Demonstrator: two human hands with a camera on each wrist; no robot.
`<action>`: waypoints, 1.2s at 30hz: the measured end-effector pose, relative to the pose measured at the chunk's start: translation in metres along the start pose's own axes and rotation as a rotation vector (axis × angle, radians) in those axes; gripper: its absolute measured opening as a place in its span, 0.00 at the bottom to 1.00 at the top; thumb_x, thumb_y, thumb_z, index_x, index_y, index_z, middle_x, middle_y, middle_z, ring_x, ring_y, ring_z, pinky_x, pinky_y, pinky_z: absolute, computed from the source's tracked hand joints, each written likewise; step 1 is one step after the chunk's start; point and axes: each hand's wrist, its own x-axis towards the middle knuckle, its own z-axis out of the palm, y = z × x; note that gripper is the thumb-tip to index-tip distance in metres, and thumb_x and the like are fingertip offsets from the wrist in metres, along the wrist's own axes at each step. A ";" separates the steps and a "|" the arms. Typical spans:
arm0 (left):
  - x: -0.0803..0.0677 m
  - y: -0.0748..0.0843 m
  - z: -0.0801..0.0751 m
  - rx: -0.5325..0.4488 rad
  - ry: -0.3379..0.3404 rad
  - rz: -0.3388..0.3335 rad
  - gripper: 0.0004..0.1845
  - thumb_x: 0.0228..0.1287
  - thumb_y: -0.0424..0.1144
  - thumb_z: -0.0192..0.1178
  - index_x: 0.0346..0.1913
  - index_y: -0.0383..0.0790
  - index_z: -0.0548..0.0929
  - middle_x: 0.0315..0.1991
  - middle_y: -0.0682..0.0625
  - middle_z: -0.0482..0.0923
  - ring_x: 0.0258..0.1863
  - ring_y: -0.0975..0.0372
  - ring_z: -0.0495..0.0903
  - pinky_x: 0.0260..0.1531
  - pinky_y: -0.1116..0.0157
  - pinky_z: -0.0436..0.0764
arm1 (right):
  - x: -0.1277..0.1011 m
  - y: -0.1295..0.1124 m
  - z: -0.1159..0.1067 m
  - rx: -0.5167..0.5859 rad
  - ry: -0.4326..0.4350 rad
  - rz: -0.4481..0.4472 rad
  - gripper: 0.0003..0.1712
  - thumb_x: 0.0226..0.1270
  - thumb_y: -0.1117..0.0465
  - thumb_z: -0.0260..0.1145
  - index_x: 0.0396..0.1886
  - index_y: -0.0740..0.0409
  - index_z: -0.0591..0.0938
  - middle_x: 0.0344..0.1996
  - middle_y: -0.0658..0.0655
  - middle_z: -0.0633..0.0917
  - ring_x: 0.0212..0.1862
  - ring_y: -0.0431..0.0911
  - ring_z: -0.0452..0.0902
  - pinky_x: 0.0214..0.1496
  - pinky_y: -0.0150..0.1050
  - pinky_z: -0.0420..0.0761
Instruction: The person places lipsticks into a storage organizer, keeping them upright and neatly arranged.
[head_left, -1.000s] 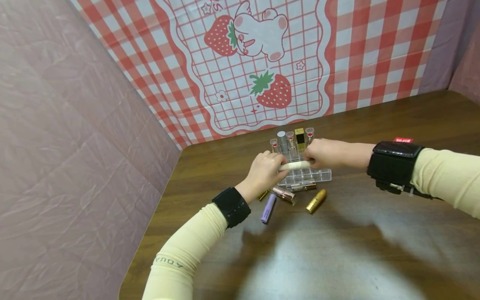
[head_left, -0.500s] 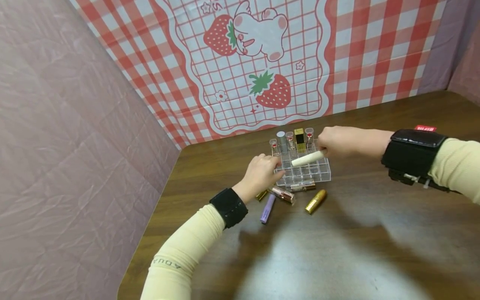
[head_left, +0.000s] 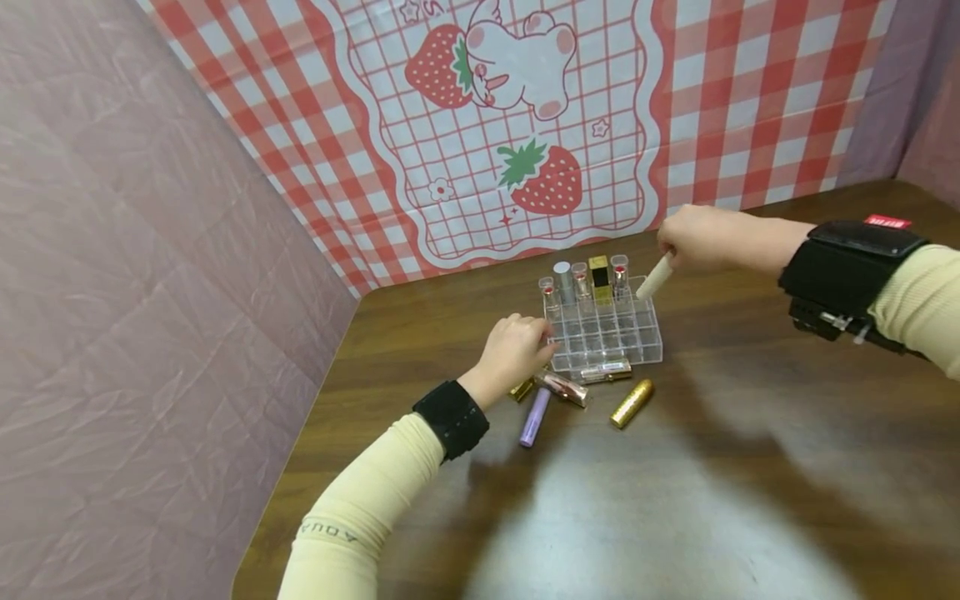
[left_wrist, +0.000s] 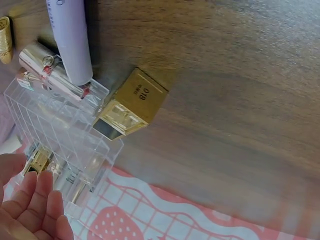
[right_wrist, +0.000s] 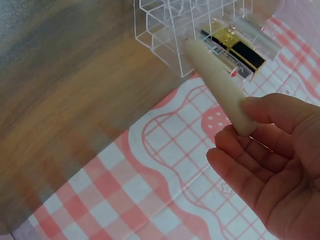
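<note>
Cream-coloured cylindrical tube (head_left: 654, 277), pinched at its upper end by the right hand (head_left: 701, 237), tilted with its lower tip just above the back right corner of the clear plastic grid organiser (head_left: 603, 333) on the dark wooden surface (head_left: 750, 467). Lifted up and to the right since a second ago, when held level over the organiser by both hands; half a second ago already let go by the left. Left hand (head_left: 513, 354) now lowered against the organiser's left edge, fingers loosely curled, touching the plastic, gripping nothing. Five upright lipsticks (head_left: 588, 279) in the back row, unmoved. In front, lying flat and unchanged: lilac tube (head_left: 536, 415), rose-gold tube (head_left: 566, 388), glittery gold tube (head_left: 632, 402), small gold piece (head_left: 522, 389) half hidden by the left hand.

From the left wrist: fingers (left_wrist: 37, 210) straight and together, close by the organiser (left_wrist: 65, 150), holding nothing. Square gold lipstick marked 018 (left_wrist: 132, 102) touching the organiser's wall, lilac tube (left_wrist: 70, 37) and shiny silver-pink tube (left_wrist: 50, 75) just beside it.

From the right wrist: cream tube (right_wrist: 215, 82) pinched between thumb and fingertips (right_wrist: 235, 145), free end pointing down at the organiser's corner (right_wrist: 165, 20), beside the black-and-gold lipstick (right_wrist: 235, 47) standing in it. Red-and-white checked cloth (right_wrist: 150, 190) underneath.
</note>
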 end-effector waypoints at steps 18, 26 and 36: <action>-0.005 -0.008 0.006 -0.013 -0.014 -0.032 0.06 0.56 0.42 0.62 0.32 0.44 0.83 0.25 0.54 0.80 0.27 0.61 0.74 0.27 0.67 0.69 | 0.024 -0.001 0.001 0.104 0.077 0.043 0.10 0.54 0.72 0.55 0.34 0.73 0.79 0.31 0.68 0.81 0.30 0.50 0.73 0.31 0.43 0.72; -0.005 -0.010 0.008 -0.001 -0.042 -0.058 0.08 0.56 0.43 0.61 0.35 0.43 0.83 0.26 0.54 0.80 0.27 0.61 0.75 0.28 0.68 0.70 | 0.030 -0.005 0.013 0.137 0.055 0.050 0.11 0.57 0.74 0.51 0.35 0.71 0.79 0.33 0.68 0.80 0.26 0.46 0.66 0.29 0.40 0.63; -0.008 -0.012 0.012 0.016 -0.070 -0.084 0.12 0.56 0.44 0.62 0.41 0.42 0.83 0.29 0.52 0.81 0.31 0.60 0.76 0.33 0.67 0.73 | 0.035 -0.003 0.034 0.139 0.086 0.035 0.09 0.56 0.75 0.50 0.20 0.63 0.73 0.17 0.55 0.71 0.22 0.42 0.56 0.28 0.38 0.58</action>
